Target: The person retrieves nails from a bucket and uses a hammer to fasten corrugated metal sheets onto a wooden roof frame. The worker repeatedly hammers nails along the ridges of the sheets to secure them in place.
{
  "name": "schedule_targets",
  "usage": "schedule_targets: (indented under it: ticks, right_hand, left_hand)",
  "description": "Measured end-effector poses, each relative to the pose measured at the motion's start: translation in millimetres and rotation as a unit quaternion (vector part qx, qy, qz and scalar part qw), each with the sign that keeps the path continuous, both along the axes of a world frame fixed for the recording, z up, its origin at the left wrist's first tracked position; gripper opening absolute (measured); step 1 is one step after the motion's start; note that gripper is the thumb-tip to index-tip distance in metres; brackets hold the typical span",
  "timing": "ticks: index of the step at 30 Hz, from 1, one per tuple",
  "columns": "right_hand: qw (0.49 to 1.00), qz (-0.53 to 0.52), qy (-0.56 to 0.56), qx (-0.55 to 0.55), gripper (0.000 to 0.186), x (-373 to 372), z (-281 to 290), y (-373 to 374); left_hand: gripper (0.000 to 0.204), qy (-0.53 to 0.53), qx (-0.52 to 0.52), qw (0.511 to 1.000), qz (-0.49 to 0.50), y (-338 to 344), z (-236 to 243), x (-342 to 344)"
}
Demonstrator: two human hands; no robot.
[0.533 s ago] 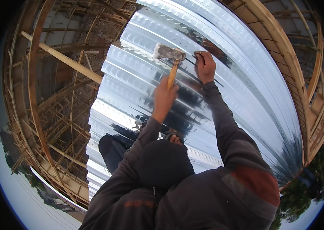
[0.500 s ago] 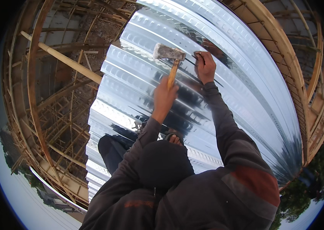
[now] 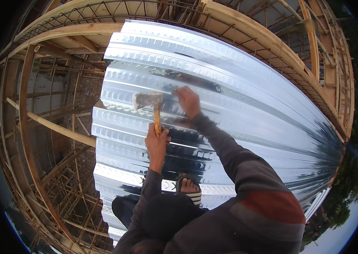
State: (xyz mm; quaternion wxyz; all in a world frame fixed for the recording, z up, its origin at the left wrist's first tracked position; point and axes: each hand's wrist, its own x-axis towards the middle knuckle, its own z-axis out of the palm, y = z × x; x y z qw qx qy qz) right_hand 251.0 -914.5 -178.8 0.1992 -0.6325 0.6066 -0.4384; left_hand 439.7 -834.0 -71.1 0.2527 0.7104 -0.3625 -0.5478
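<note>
My left hand (image 3: 157, 143) is wrapped round the wooden handle of a hatchet (image 3: 157, 118). The worn grey head lies at the top, its broad end toward the left, just above the corrugated metal sheet (image 3: 246, 118). Right of the hatchet, my right hand (image 3: 188, 101) is held low over the sheet with thumb and fingers pinched together. Whatever is between those fingertips is too small to make out. Shiny ribs with rows of embossed dents run across the sheet, and dark reflections show below my hands.
My sandalled foot (image 3: 188, 185) stands on the sheet. Its jagged left edge overlooks a deep drop with timber framing and a bamboo pole (image 3: 54, 125). Beyond the far edge run wooden formwork boards (image 3: 246, 25) and steel reinforcing bars (image 3: 145, 7). Trees show at the right.
The whole view has shifted, so the sheet's far edge and the rebar behind it now show. Both hands appear further left and lower in the picture, the hatchet still beside my right hand.
</note>
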Motion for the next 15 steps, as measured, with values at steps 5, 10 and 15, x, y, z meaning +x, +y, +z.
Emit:
schedule_targets:
  ticks: [5,10,15]
  right_hand:
    - [1.0,0.0,-0.017,-0.025,0.013,-2,-5,4]
    - [0.999,-0.005,0.045,0.002,0.015,-7,-21,10]
    - [0.998,-0.009,0.062,0.022,0.015,0,-22,14]
  left_hand:
    - [0.017,0.046,-0.01,0.999,0.012,10,-3,-8]
    - [0.023,0.051,-0.033,0.998,-0.029,14,-15,-8]
    - [0.023,0.02,-0.05,0.996,-0.072,13,-18,0]
